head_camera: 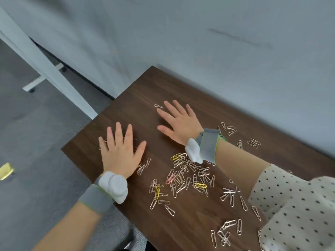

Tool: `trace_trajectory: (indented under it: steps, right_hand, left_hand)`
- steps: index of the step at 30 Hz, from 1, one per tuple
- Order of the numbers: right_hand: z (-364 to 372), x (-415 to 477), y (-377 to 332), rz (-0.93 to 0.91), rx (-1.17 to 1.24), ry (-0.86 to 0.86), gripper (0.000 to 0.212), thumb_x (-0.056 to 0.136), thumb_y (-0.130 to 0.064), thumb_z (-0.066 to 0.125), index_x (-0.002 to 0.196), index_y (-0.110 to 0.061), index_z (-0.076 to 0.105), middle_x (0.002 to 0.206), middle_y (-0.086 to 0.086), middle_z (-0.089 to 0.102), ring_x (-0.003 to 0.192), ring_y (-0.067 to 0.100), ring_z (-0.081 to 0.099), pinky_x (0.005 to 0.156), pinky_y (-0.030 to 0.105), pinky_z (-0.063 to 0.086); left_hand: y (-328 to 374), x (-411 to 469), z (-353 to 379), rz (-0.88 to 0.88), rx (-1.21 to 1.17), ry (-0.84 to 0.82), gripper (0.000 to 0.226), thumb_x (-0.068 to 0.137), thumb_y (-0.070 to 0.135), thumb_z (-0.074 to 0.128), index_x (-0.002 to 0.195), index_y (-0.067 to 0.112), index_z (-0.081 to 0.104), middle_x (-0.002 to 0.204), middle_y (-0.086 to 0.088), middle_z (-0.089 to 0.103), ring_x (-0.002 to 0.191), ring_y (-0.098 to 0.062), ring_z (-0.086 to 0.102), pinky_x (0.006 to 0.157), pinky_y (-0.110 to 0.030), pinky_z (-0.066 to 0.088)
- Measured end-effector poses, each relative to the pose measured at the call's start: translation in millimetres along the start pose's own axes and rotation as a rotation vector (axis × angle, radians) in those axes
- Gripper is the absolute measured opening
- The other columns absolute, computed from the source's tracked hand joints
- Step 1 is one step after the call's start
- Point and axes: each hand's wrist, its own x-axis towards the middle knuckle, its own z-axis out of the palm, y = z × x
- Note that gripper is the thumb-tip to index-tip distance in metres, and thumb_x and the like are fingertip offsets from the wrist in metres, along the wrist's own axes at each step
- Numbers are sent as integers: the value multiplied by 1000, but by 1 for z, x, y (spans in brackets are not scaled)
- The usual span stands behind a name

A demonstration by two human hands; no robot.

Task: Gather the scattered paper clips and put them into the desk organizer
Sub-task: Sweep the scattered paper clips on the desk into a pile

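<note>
Several paper clips (188, 175), mostly silver with a few yellow and one pink, lie scattered over the dark wooden desk (145, 87). My left hand (120, 153) rests flat near the desk's left corner, fingers spread, with a few clips partly hidden under it. My right hand (179, 122) lies flat further back, fingers apart, beside a single clip (158, 105). More clips lie near the wall (253, 143) and at the front (224, 232). No desk organizer is in view.
The desk stands against a grey wall (217, 42); its left edge drops to grey carpet (36, 142). A white table leg with a castor (45, 73) stands on the floor at left. A yellow object (6, 170) lies on the carpet.
</note>
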Motion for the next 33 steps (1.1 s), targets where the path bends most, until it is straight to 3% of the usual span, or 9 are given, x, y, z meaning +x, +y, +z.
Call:
trace_trajectory:
  steps: [6,9,14,17,21,27,33]
  right_hand:
    - [19,52,-8,-49,-97,-108,73,85,-66,18,144,-26,2,157,-3,-1,143,13,-6,115,48,-9]
    - [23,29,-7,-66,-103,-109,77,83,-69,19,144,-24,3,157,-4,-1,143,12,-5,115,47,-8]
    - [27,-24,-20,10,-110,-121,68,86,-64,21,143,-31,6,156,-8,1,143,12,-4,114,54,-6]
    - [39,-72,-25,80,-176,-38,58,90,-58,19,142,-35,7,156,-9,3,143,14,-2,112,60,-1]
    - [43,-131,-36,176,-169,-27,53,93,-52,22,142,-35,10,156,-10,7,143,16,3,110,63,5]
    - [44,-197,-29,208,-143,61,48,96,-40,28,142,-28,20,154,-6,18,142,13,15,115,46,13]
    - [29,-222,-5,187,-14,215,34,92,-27,43,122,-15,52,135,0,51,124,18,46,102,35,37]
  left_hand:
    - [-9,23,12,-36,-33,15,81,78,71,10,144,24,5,156,-14,4,144,-29,0,116,-48,2]
    - [1,18,18,82,-77,20,94,67,75,-2,144,22,8,156,-14,4,144,-26,-1,116,-43,0]
    - [22,-5,18,286,-146,-45,87,76,72,5,144,18,11,156,-11,2,144,-22,-2,116,-41,0]
    - [32,-45,26,480,-127,-24,111,56,81,-4,144,15,10,156,-11,4,144,-21,-1,116,-40,1]
    - [46,-78,30,561,-62,9,101,68,80,16,144,13,9,156,-13,7,144,-24,4,117,-42,5]
    - [85,-115,45,691,-12,64,103,71,79,25,143,8,6,156,-12,7,144,-23,5,117,-38,5]
    - [118,-119,49,847,-69,43,105,72,77,31,143,6,1,156,-11,6,144,-22,4,117,-36,3]
